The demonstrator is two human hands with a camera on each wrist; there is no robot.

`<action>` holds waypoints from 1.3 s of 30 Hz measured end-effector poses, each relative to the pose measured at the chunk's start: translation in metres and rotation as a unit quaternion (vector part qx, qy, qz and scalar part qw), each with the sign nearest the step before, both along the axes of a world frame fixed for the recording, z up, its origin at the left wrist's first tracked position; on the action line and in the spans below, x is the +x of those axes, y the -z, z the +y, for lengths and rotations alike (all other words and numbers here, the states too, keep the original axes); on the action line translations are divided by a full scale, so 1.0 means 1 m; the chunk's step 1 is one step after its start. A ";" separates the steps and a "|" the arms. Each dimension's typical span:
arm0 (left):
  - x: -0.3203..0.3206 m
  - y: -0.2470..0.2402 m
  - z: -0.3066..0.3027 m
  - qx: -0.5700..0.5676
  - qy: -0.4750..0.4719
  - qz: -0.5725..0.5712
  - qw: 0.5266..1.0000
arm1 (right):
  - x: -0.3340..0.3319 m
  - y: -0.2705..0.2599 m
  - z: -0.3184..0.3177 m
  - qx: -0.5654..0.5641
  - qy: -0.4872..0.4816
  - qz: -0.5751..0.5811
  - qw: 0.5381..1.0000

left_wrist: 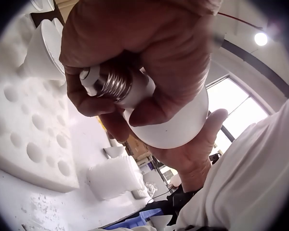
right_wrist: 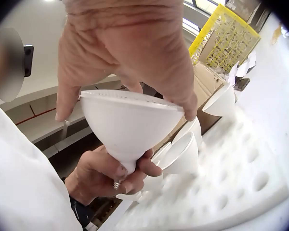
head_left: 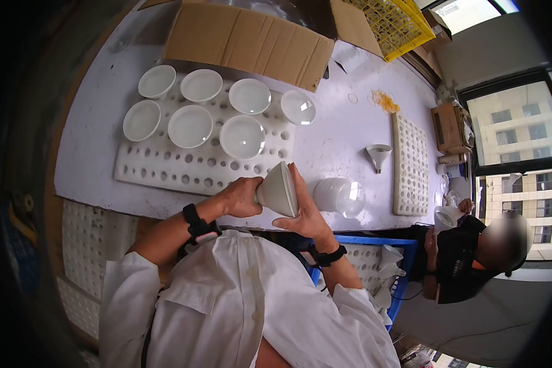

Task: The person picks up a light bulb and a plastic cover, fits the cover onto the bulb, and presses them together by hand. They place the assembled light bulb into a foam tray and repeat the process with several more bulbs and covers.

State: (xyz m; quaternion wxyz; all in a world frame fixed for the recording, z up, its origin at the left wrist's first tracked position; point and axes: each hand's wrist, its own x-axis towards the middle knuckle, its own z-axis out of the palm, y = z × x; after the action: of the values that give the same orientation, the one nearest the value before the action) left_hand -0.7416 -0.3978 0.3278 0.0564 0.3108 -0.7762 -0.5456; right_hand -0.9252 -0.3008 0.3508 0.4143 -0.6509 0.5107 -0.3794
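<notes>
Both hands hold one white cone-shaped light bulb point(head_left: 278, 190) above the front of the table. My left hand point(head_left: 242, 196) grips it by the narrow neck. Silver screw threads point(left_wrist: 116, 85) show between the left fingers in the left wrist view. Around the wide end, my right hand point(head_left: 306, 214) spans the rim, with thumb and fingers on opposite sides, as the right wrist view shows. Several similar white bulbs point(head_left: 191, 126) stand face up on a white foam board point(head_left: 165, 170) with rows of holes, just beyond the left hand.
Right of the hands lies a translucent round stack point(head_left: 339, 196). Farther off are a single bulb point(head_left: 378, 154), another foam board point(head_left: 411, 165) and orange rubber bands point(head_left: 385, 101). A cardboard box point(head_left: 248, 46) stands at the back. A blue crate point(head_left: 405, 270) holds bulbs; another person point(head_left: 460, 264) sits beyond.
</notes>
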 end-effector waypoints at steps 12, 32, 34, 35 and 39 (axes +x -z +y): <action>-0.004 -0.043 -0.002 0.086 0.046 0.047 0.994 | 0.020 0.005 0.007 -0.137 0.031 0.072 0.987; -0.006 -0.053 0.014 0.006 0.016 0.122 0.992 | 0.023 0.001 0.017 -0.254 0.062 0.125 0.957; -0.007 -0.048 0.013 0.015 0.014 0.135 0.991 | 0.019 -0.003 0.012 -0.241 0.050 0.131 0.960; -0.008 -0.036 0.010 0.090 -0.006 0.171 0.981 | 0.017 -0.005 0.008 -0.227 0.038 0.138 0.963; -0.013 -0.018 0.000 0.361 -0.066 0.249 0.896 | 0.010 -0.010 -0.003 -0.129 0.013 0.188 0.974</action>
State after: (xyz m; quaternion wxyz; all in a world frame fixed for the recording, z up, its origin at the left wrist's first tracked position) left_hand -0.7541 -0.3976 0.3458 0.1676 0.2140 -0.4641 -0.8431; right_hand -0.9153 -0.3034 0.3607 0.2186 -0.7516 0.5349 -0.3182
